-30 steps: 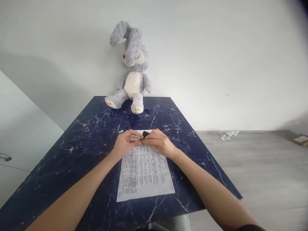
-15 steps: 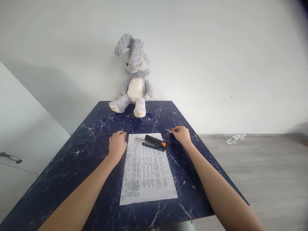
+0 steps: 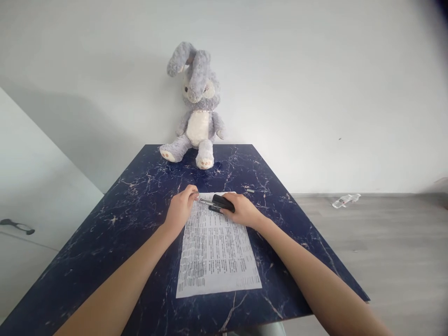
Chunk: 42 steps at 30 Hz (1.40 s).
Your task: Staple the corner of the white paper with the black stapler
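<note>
A black stapler [image 3: 224,203] lies over the upper part of a printed paper sheet [image 3: 224,252], its top raised and a metal part sticking out to the left. My right hand [image 3: 242,209] is closed around its right end. My left hand [image 3: 182,204] is at the sheet's top left corner, thumb and fingers pinched beside the tip of the metal part; whatever they hold is too small to make out. A small pale strip [image 3: 250,190], perhaps staples, lies on the table beyond my right hand.
The dark blue marbled table [image 3: 140,224] has a grey plush rabbit [image 3: 199,112] sitting at its far edge against the wall. Crumpled clear plastic [image 3: 346,200] lies on the floor at the right. A dark handle [image 3: 17,227] shows at the left.
My right hand has left the small strip, moved left and taken hold of the stapler. My left hand has moved right and up to the sheet's corner, its fingers now pinched.
</note>
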Motion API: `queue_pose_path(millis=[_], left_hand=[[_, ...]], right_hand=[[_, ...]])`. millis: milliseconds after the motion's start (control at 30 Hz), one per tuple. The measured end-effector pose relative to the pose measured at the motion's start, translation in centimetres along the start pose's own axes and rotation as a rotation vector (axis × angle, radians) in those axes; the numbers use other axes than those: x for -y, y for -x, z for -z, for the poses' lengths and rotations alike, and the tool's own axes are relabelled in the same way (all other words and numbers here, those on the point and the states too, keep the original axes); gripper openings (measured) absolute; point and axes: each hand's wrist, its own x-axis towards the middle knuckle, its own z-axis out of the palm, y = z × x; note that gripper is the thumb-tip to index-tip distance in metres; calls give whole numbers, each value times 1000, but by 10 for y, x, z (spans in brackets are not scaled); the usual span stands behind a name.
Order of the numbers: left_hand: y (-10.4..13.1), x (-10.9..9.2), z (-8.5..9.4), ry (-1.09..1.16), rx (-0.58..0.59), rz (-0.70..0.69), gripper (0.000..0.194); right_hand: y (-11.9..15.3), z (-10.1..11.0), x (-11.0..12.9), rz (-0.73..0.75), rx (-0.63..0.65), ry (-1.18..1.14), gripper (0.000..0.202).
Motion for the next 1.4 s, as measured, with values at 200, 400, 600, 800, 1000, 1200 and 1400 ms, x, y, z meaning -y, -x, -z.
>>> queue_pose_path(millis=[200,400,600,800,1000,1200,1400], left_hand=[[1,-3,-1,126,3,-32,9],[2,-7,-1,115,30,-55,19],[1,-10,-2,143,27,-166,20],[1,-9,-8,149,161,-183,16],[0,-11,-10,169,241,-157,19],[0,-10,-10,270,277,-55,22],[0,-9,-12,260,326,-24,25]], right_hand=[[-2,-3,-4,-3,-1,-30,15],[-2,-2,-3,-4,-1,-46,15],[-2,-3,-5,7,2,-69,15],[-3,-3,-5,10,0,-76,14],[-2,-2,-5,37,2,-64,15],[-1,-5,-3,80,8,-62,16],[-1,-4,-2,72,37,-70,16]])
